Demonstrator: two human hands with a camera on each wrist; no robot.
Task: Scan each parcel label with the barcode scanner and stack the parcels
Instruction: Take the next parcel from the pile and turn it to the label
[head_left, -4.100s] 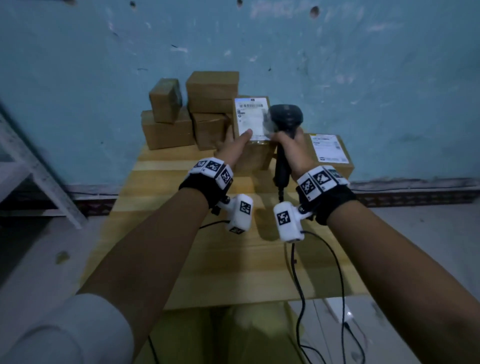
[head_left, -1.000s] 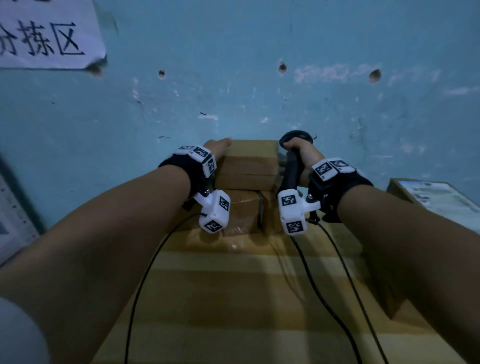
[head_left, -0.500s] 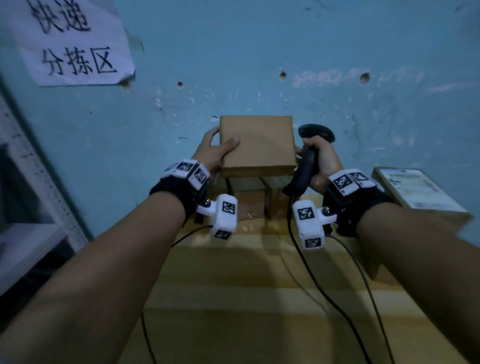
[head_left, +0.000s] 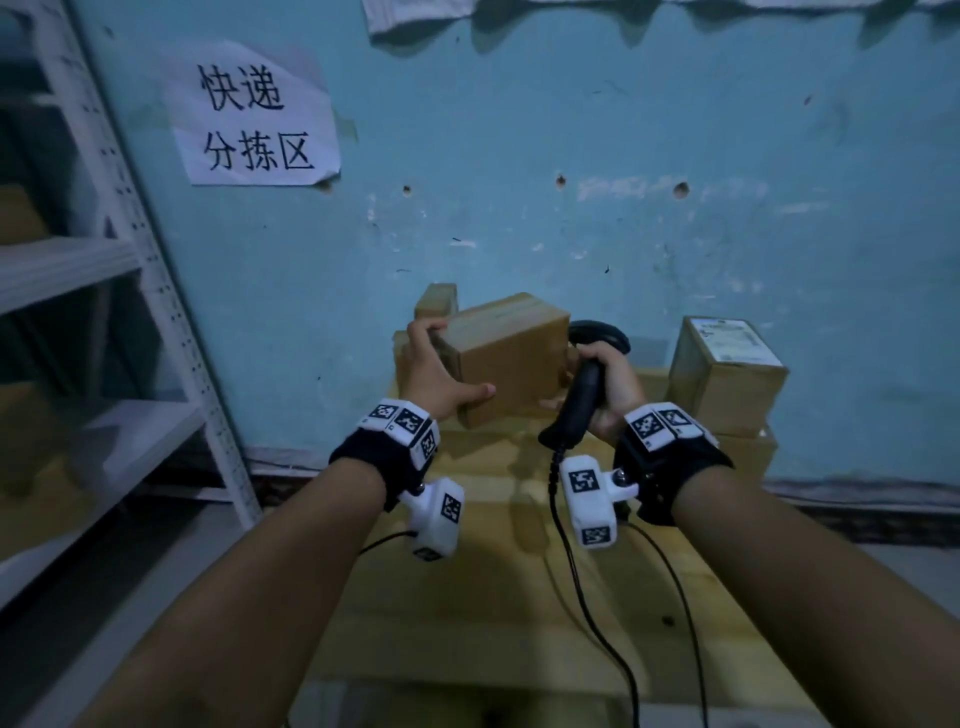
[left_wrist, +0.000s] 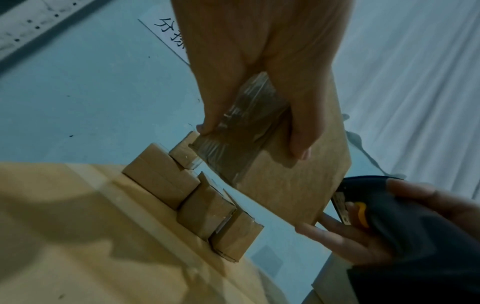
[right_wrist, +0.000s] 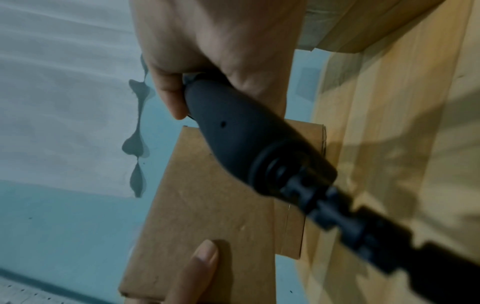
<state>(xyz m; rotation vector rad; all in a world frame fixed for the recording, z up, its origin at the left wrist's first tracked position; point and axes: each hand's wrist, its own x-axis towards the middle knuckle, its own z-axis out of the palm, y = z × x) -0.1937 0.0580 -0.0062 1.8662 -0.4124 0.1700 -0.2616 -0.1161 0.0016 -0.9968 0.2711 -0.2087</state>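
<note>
— Two hands on one job, then: what exactly have the fingers got?

— The left hand (head_left: 434, 376) has its fingers curled over the far upper edge of a plain cardboard parcel (head_left: 506, 358), thumb pressed flat on the near face. It holds the box clear of the table (head_left: 467, 597), tilted, above the row at the back. The right hand (head_left: 605, 387) is wrapped round the grip of the black barcode scanner (head_left: 584, 387), and from the left wrist view its lower fingertips (left_wrist: 314, 228) also touch the parcel's bottom corner.

— Which way does the box lie from the scanner?

— Directly to its left, just beside it, almost touching. The scanner head sits at the box's right edge. The long side of the box runs roughly left to right between the two hands.

— Any label facing the scanner?

— None that I can see. The near face and top are bare cardboard, with clear tape on the left end. I judge the left hand must turn the box before a scan is possible.

— And beyond the hands?

— Unlifted parcels (left_wrist: 187, 197) stand in a row against the blue wall. To the right a labelled parcel (head_left: 727, 374) rests on another box, probably the stack.
</note>
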